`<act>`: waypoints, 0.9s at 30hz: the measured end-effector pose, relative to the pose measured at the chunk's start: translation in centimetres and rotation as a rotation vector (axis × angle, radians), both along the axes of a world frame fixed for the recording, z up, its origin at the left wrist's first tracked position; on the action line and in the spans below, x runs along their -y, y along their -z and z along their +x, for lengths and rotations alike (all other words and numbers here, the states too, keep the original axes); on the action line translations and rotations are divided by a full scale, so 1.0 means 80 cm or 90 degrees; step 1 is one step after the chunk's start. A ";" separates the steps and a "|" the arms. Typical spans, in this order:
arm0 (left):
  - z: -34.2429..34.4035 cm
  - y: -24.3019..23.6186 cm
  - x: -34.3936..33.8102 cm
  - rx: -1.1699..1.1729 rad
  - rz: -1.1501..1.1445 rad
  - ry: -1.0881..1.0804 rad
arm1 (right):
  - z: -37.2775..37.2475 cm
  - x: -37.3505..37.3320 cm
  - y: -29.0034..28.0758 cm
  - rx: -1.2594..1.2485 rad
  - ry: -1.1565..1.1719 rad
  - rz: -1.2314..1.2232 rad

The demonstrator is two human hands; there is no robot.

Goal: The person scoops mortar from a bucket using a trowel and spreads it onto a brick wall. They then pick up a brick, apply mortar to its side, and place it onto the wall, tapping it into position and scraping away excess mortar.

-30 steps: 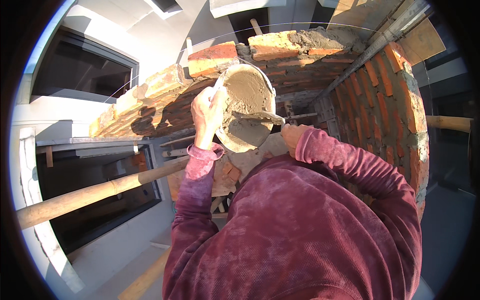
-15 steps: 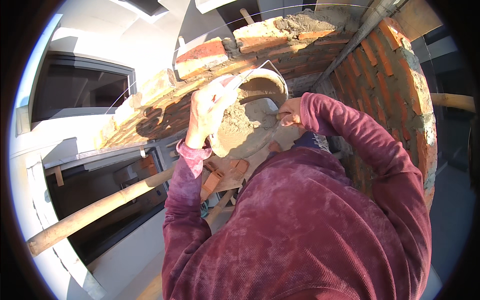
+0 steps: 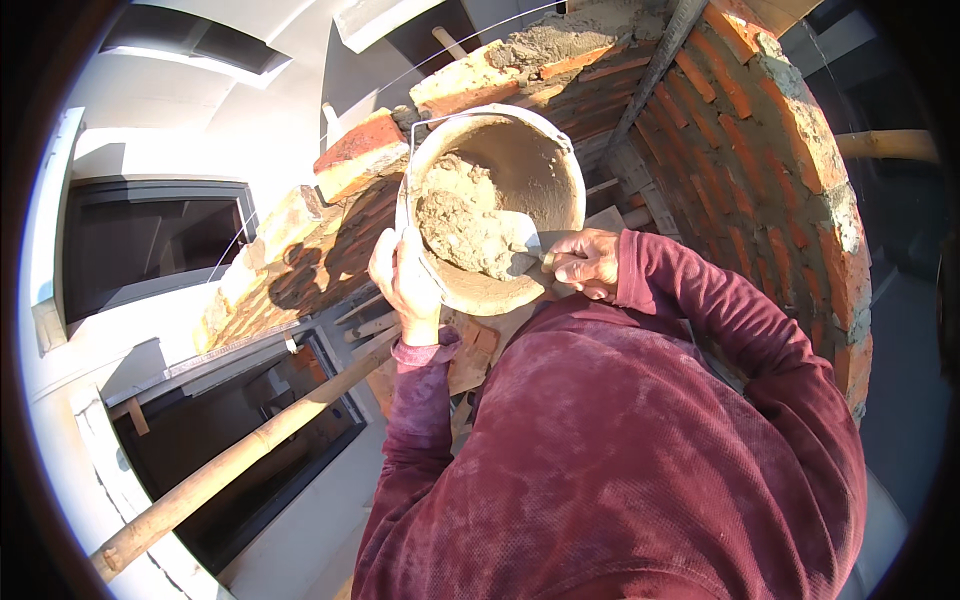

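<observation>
A round bucket (image 3: 535, 165), caked with grey mortar, is tilted so that its mouth faces me. My left hand (image 3: 408, 278) grips it at the near left rim, the thumb and fingers against its side. Inside, a lumpy heap of wet mortar (image 3: 462, 222) lies toward the left and near wall. My right hand (image 3: 585, 264) is closed around a trowel at the near right of the bucket. The trowel's pale blade (image 3: 524, 238) reaches over the rim into the mortar; its handle is mostly hidden in my fist. A wire bail (image 3: 413, 150) stands at the bucket's far left.
Beyond the bucket runs a brick wall (image 3: 570, 92) with fresh mortar on top and a string above it. Another brick wall (image 3: 745, 190) rises at the right, with a straight batten (image 3: 665, 65) in the corner. A bamboo pole (image 3: 235, 455) crosses at the left.
The bucket has tipped further toward me and sits slightly farther left. My left hand has shifted from its upper left side down to the near left rim. The trowel's blade shows more.
</observation>
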State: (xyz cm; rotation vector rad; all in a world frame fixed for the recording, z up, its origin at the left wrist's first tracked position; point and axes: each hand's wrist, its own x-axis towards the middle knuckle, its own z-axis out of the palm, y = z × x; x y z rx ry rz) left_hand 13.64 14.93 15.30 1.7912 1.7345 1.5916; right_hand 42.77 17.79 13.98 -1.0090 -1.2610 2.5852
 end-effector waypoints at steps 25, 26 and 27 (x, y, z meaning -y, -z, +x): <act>0.121 0.138 -0.063 0.456 -0.265 -0.017 | 0.167 -0.018 -0.012 -0.130 0.406 -0.141; 0.111 0.138 -0.055 0.407 -0.277 -0.003 | 0.168 -0.031 -0.012 -0.159 0.432 -0.138; 0.102 0.142 -0.046 0.334 -0.263 0.000 | 0.171 -0.050 -0.015 -0.184 0.444 -0.152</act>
